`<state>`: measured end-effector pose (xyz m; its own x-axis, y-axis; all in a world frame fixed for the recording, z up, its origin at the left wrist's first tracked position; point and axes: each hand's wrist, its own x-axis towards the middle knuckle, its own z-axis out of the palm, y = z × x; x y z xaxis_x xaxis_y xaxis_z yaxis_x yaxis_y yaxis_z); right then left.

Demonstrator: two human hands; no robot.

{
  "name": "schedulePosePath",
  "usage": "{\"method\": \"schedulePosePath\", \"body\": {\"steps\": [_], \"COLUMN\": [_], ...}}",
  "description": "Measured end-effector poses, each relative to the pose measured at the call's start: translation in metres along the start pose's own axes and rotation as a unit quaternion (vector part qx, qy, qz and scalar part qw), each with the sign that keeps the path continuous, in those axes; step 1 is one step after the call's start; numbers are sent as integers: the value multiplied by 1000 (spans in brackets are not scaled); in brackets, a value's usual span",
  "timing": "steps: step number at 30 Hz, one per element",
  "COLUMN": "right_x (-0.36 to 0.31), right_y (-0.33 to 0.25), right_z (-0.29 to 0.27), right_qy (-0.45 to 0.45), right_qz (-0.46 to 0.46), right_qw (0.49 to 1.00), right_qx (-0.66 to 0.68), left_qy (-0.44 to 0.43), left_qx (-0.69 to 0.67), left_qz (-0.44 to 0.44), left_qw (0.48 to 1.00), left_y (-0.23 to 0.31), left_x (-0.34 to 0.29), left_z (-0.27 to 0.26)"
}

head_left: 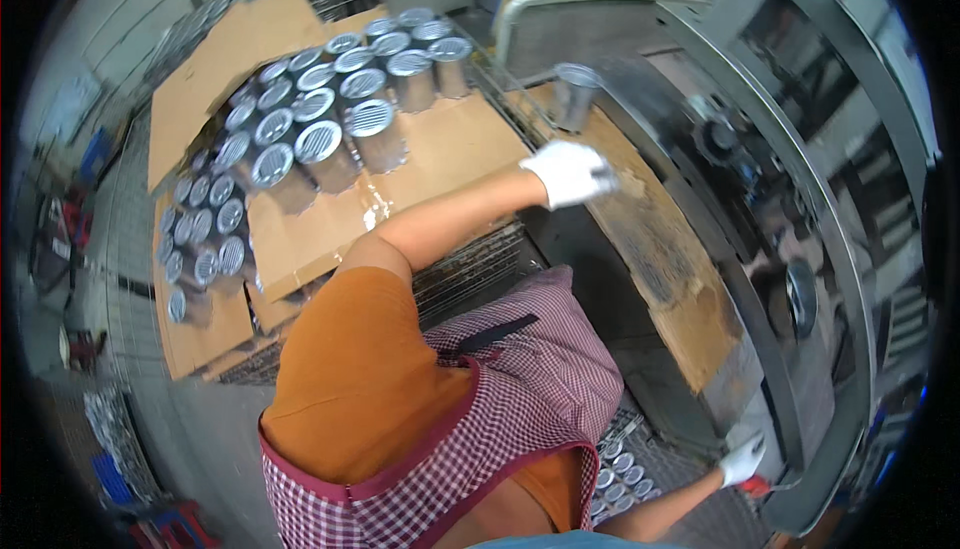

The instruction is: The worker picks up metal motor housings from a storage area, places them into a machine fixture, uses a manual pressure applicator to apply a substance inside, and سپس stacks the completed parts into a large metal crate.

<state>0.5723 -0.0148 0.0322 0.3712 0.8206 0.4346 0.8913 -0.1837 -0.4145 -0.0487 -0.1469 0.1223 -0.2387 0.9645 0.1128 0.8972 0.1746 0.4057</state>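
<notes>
My left hand (570, 174), in a white glove, reaches over the wooden board (655, 249) along the machine's near side. Its fingers point right and look loosely apart, with no object visible in them. Just beyond it a metal cylinder (575, 99) with a wider rim stands upright on the board, apart from the hand. Low at the right, my right hand (740, 461), also gloved in white, is beside a red knob or handle (756, 486) at the machine's frame. Whether its fingers close on anything is too small to make out.
Many similar metal cylinders (322, 149) with slotted ends stand on cardboard sheets (440, 144) over a wire cage at the left. More cylinders (622, 479) lie low beside my right forearm. A curved metal machine frame (800, 139) rises at the right, with a round metal part (800, 297) inside.
</notes>
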Motion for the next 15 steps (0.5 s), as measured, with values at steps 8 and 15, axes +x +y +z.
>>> {"method": "schedulePosePath", "body": {"steps": [8, 15], "right_x": [17, 13], "right_y": [19, 17], "right_z": [10, 10], "right_qy": [-21, -19], "right_qz": [-4, 8], "right_qw": [999, 999], "right_qx": [-37, -44], "left_qy": [-154, -420], "left_qx": [419, 673], "left_qz": [-204, -146], "left_qw": [871, 591], "left_y": [-155, -223], "left_x": [-81, -91], "left_z": [-78, -13]}}
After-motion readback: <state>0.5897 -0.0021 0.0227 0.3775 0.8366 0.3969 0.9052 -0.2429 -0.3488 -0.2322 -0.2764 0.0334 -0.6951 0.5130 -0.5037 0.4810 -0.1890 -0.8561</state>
